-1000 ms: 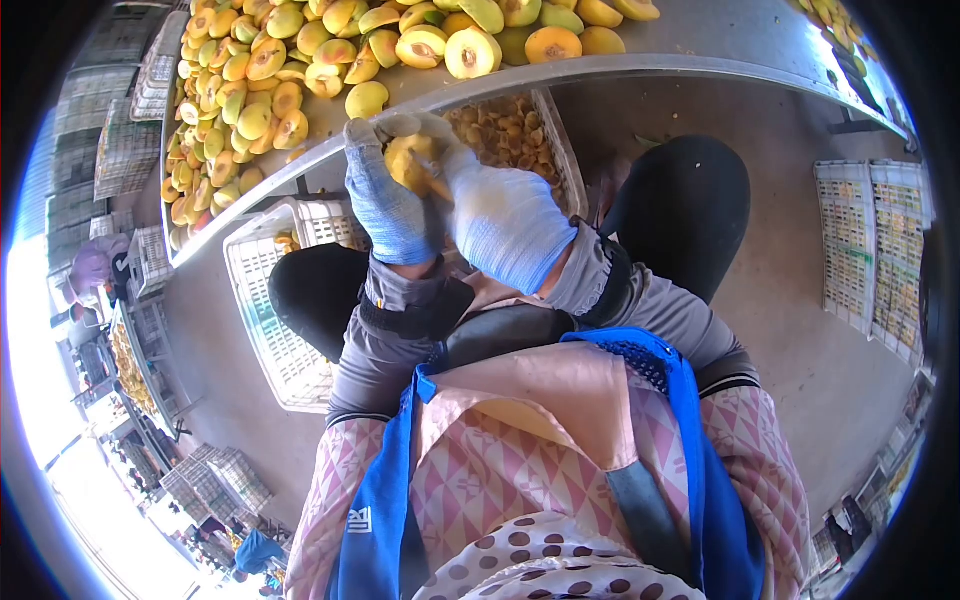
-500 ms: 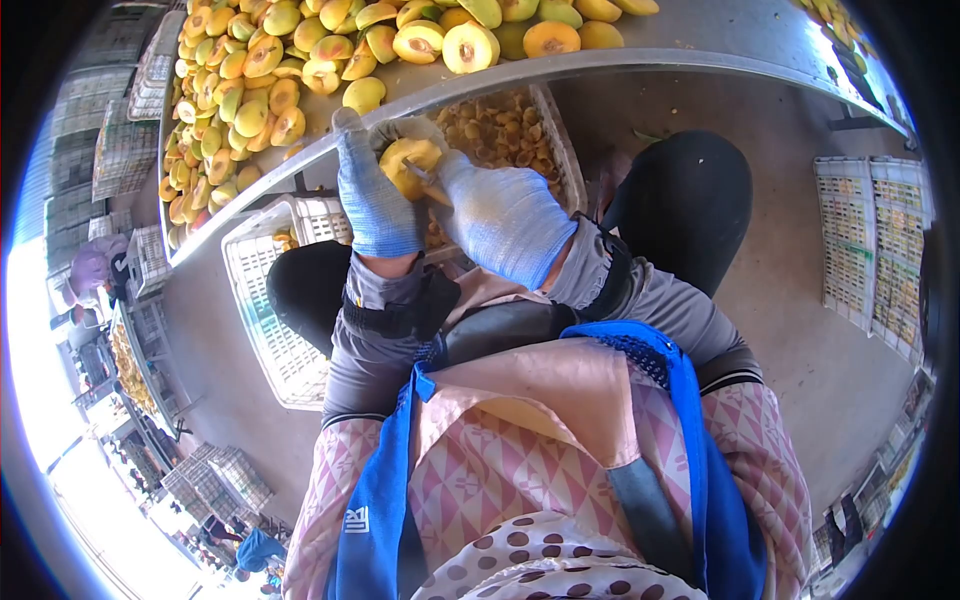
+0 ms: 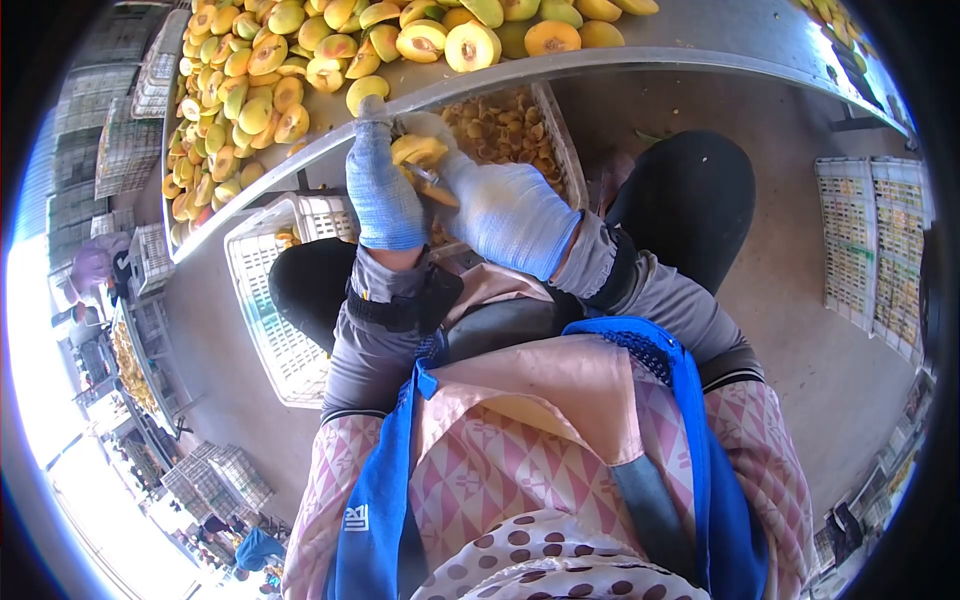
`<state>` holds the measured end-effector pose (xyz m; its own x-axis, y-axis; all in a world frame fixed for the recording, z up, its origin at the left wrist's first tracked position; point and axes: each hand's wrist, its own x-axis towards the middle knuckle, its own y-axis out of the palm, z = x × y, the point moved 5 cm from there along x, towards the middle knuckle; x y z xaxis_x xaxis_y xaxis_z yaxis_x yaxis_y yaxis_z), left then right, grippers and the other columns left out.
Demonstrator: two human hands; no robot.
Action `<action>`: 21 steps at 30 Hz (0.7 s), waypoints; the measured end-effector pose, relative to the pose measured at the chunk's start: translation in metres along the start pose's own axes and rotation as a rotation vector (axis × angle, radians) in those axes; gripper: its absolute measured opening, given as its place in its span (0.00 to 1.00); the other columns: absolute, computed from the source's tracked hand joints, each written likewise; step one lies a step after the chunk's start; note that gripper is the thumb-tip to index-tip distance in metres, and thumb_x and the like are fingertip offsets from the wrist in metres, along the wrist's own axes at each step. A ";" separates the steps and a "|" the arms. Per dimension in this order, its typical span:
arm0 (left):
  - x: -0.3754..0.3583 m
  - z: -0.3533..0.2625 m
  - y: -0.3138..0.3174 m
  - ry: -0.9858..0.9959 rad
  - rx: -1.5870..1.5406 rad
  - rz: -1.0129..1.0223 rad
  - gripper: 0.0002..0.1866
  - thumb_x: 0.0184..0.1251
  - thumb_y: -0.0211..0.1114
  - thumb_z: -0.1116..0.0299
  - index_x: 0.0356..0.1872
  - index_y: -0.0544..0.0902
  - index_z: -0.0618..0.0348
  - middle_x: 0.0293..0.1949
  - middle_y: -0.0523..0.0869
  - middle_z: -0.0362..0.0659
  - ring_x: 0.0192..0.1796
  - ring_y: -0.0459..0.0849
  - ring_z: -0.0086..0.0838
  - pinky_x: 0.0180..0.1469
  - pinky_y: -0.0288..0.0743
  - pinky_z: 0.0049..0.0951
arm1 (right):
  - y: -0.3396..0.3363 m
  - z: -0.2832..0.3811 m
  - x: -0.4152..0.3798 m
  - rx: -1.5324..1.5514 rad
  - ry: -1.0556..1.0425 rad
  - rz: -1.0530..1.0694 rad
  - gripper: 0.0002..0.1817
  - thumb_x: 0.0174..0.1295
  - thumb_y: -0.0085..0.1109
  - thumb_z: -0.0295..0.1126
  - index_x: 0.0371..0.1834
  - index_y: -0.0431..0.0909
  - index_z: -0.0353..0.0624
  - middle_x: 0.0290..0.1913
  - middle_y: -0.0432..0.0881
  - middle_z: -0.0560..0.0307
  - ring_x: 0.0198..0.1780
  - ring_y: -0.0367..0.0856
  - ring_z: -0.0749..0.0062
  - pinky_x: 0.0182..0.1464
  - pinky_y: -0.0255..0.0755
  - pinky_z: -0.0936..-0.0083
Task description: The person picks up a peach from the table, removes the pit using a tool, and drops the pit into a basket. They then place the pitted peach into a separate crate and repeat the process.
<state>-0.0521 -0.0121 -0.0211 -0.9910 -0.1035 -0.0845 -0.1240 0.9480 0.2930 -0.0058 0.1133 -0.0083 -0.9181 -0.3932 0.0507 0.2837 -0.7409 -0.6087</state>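
My left hand (image 3: 386, 195), in a blue-and-grey knit glove, is closed around a yellow peach half (image 3: 418, 152) just below the table's edge. Its thumb points up along the near side of the fruit. Against the peach is my right hand (image 3: 505, 215), gloved the same way, its fingers wrapped round a small metal-bladed tool (image 3: 431, 186). Most of that tool is hidden by the glove, and a strip of yellow flesh shows beside it. Many halved peaches (image 3: 473, 46) lie on the metal table (image 3: 340, 110) in front of me, some with the pit side up.
Under the table edge stands a crate of brown-orange pits or scraps (image 3: 500, 125). A white plastic crate (image 3: 275, 320) is by my left knee. More stacked crates (image 3: 868, 250) stand at the right. Another person (image 3: 95, 265) is far off on the left.
Both hands have shifted slightly right. The peach half has turned in my left hand, showing a narrower side, and a strip of flesh now shows by the blade.
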 end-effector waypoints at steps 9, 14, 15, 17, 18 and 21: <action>0.004 0.014 -0.003 -0.076 0.077 0.117 0.25 0.78 0.51 0.50 0.38 0.80 0.66 0.30 0.84 0.48 0.33 0.83 0.33 0.35 0.78 0.28 | 0.023 -0.028 0.012 0.290 -0.109 -0.096 0.23 0.61 0.63 0.36 0.56 0.73 0.37 0.36 0.84 0.37 0.38 0.85 0.43 0.39 0.80 0.57; 0.004 0.019 0.001 -0.217 -0.064 0.060 0.26 0.79 0.47 0.50 0.41 0.79 0.68 0.33 0.84 0.51 0.35 0.84 0.37 0.39 0.80 0.31 | 0.014 -0.035 0.002 0.346 -0.001 0.081 0.23 0.62 0.62 0.38 0.58 0.73 0.39 0.40 0.83 0.36 0.42 0.84 0.42 0.44 0.79 0.58; 0.005 0.019 -0.001 -0.233 -0.096 0.019 0.26 0.79 0.48 0.50 0.42 0.79 0.68 0.34 0.84 0.51 0.36 0.84 0.37 0.39 0.80 0.32 | 0.010 -0.032 0.000 0.333 0.003 0.074 0.23 0.62 0.62 0.39 0.57 0.74 0.39 0.39 0.84 0.36 0.41 0.84 0.42 0.43 0.79 0.58; 0.009 0.020 -0.007 -0.235 -0.135 -0.002 0.25 0.79 0.49 0.50 0.44 0.79 0.67 0.35 0.84 0.51 0.37 0.84 0.35 0.39 0.80 0.32 | 0.000 -0.024 -0.005 0.307 -0.006 0.043 0.23 0.62 0.63 0.40 0.57 0.74 0.40 0.37 0.84 0.37 0.40 0.84 0.42 0.43 0.79 0.57; 0.012 0.021 -0.013 -0.217 -0.143 0.014 0.24 0.79 0.50 0.50 0.46 0.79 0.66 0.37 0.85 0.50 0.37 0.84 0.35 0.40 0.81 0.32 | -0.004 -0.020 -0.006 0.294 -0.022 0.019 0.23 0.62 0.63 0.41 0.57 0.74 0.40 0.36 0.84 0.38 0.39 0.84 0.42 0.42 0.79 0.57; 0.013 0.006 -0.029 -0.042 -0.067 -0.029 0.22 0.77 0.53 0.50 0.50 0.79 0.62 0.40 0.85 0.47 0.38 0.84 0.33 0.41 0.81 0.31 | -0.007 -0.019 -0.005 -0.110 -0.028 -0.058 0.24 0.63 0.62 0.43 0.57 0.73 0.41 0.32 0.84 0.41 0.35 0.85 0.44 0.39 0.78 0.55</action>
<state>-0.0613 -0.0391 -0.0365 -0.9842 -0.1164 -0.1337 -0.1571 0.9224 0.3529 -0.0087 0.1302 -0.0193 -0.9234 -0.3678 0.1098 0.1968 -0.6993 -0.6872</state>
